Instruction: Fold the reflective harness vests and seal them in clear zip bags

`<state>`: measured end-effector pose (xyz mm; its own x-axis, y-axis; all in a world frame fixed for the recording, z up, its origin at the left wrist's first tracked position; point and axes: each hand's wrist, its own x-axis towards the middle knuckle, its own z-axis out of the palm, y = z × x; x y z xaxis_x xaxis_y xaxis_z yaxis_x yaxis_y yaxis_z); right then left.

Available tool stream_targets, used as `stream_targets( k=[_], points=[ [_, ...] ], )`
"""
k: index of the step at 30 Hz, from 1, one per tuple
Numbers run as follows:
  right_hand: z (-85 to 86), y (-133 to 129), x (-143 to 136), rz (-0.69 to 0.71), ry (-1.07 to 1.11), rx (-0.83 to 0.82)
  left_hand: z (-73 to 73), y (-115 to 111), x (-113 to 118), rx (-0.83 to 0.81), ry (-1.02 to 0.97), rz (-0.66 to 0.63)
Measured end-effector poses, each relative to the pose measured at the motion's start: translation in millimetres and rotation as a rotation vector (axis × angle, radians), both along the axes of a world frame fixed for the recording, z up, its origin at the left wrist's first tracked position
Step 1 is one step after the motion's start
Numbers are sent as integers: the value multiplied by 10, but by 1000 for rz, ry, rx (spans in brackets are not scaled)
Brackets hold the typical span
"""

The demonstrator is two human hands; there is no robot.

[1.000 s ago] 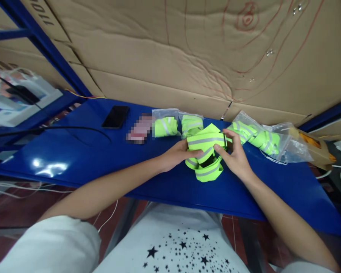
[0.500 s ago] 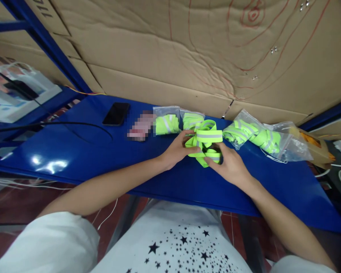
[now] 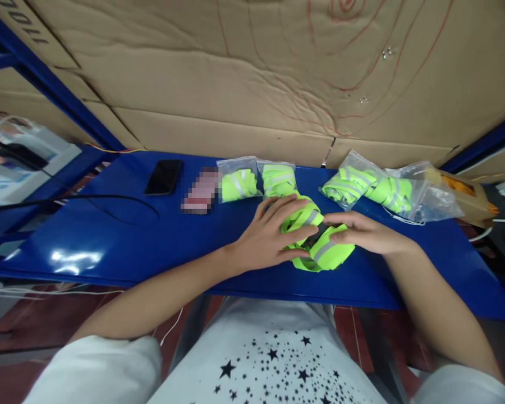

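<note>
Coiled neon strap [image 3: 332, 251], yellow-green w/ grey stripe, is mid-tbl nr the front edge, btwn a person's bare hands: L hand [image 3: 269, 233] grasps its left side, fingers curved over the top & thumb across the front, while R hand [image 3: 368, 231] has fingertips on its right side, though can't tell if they grip. Just behind on the blue tbl [image 3: 122, 230] are two clear bags [image 3: 239, 185] of similar straps, w/ two more bags [image 3: 349, 185] to the right; farther left, a pixelated pink item [image 3: 202, 191] & black phone [image 3: 164, 177]; cardboard wall [image 3: 172, 67] at back.
</note>
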<state>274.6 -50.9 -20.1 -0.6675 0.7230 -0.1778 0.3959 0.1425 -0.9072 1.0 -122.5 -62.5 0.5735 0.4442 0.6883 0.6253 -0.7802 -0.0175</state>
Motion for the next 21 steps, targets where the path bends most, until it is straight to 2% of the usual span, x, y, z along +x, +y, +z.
stream_targets(
  k=[3,5,8,12,14,17,19,21],
  points=[
    [-62,41,67,-32,111,-260,3,22,-23,-49,68,43],
    [-127,62,46,-60,182,-389,17,25,-51,-16,73,76],
    [-225,53,-86,-104,244,-442,61,12,-87,46,42,23],
    [-314,55,-271,-112,274,-453,80,24,-106,-33,-27,-132],
    [-348,124,-302,-179,334,-424,72,52,-110,-157,-177,-73],
    [-413,295,-275,-401,435,-308,78,118,-130,-523,-521,74],
    [-462,393,-239,-531,426,-151,96,172,-152,-748,-734,99],
    [-492,427,-212,-601,386,110,113,215,-168,-880,-845,77]
  ],
)
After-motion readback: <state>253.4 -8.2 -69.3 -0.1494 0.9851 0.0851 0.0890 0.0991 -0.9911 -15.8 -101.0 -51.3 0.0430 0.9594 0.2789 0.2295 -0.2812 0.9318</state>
